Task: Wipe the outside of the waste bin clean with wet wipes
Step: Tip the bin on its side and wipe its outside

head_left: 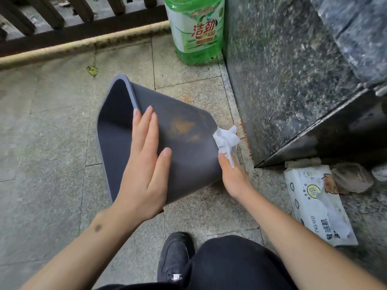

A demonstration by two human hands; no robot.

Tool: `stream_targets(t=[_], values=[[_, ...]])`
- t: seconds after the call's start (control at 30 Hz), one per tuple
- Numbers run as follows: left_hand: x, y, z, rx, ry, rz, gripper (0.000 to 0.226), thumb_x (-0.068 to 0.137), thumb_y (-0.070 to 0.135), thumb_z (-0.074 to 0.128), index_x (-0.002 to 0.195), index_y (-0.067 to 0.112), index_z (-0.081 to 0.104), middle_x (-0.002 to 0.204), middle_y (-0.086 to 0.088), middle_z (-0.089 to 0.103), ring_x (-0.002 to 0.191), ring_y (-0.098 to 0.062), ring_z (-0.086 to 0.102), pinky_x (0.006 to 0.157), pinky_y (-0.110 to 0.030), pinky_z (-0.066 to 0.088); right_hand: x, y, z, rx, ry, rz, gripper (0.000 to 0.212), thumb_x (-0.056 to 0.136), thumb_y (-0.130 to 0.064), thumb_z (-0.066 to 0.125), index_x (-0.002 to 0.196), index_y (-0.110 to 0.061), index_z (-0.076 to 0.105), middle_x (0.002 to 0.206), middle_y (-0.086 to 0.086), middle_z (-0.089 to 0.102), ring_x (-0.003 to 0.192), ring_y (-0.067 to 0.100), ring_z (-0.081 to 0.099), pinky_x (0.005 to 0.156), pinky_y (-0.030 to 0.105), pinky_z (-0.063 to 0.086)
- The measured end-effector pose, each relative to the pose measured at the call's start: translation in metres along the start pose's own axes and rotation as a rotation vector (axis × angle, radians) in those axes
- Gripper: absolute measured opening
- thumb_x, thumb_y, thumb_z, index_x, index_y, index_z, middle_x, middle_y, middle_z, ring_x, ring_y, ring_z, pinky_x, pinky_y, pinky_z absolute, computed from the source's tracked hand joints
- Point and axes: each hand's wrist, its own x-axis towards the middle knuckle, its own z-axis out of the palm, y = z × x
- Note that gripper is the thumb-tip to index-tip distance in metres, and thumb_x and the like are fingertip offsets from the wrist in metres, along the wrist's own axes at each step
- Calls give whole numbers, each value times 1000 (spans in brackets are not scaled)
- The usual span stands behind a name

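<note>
A dark grey waste bin [188, 147] lies tipped on its side on the stone floor, its mouth facing left. A brownish smear marks its upper wall. My left hand [144, 164] lies flat on the bin's side near the rim, fingers straight. At the bin's base on the right, my right hand [233, 174] holds a crumpled white wet wipe [226, 139] against the bottom edge; its fingers are mostly hidden behind the wipe and the bin.
A pack of wet wipes [318, 206] lies on the floor at right. A green detergent bottle [195, 28] stands at the back beside a dark granite block [293, 80]. A wooden railing [62, 21] runs along the back left. My black shoe [176, 256] and knee are below.
</note>
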Motion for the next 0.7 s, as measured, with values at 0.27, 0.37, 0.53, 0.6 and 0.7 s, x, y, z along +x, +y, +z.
stream_targets(t=[0.27,0.37,0.53,0.6,0.7], values=[[0,7,8,-40,24,-28,66,102,38,27,159,9,8,169,5,-2,153,-8,-13,120,-18,-5,-37,-53,2,52,-152,-226,28,107,-14,35,129,-14,52,129,5,57,129,20,48,98,22,42],[2,10,11,-65,8,-7,65,104,40,24,159,8,9,169,3,-2,153,-9,-13,122,-21,-4,-61,-84,12,65,-340,-543,41,106,-10,35,144,-20,45,142,-19,51,139,-12,31,115,17,24],[5,12,7,-98,10,-16,79,101,61,18,158,7,10,168,1,-2,154,-10,-12,121,-21,-4,-51,-90,25,120,-441,-571,43,109,-11,32,152,-7,36,157,7,40,149,11,30,123,40,23],[3,10,3,-68,8,-40,78,101,56,26,158,7,9,168,2,-2,154,-9,-13,122,-21,-4,-37,-82,24,128,-377,-510,39,109,-11,33,146,-20,41,152,-3,44,142,-6,33,120,24,24],[-3,4,-1,-37,9,-50,72,101,45,32,159,10,7,169,5,-3,153,-7,-13,122,-21,-4,-8,-65,18,66,-247,-333,35,110,-22,31,142,-33,37,141,-11,44,120,-24,38,96,-6,20]])
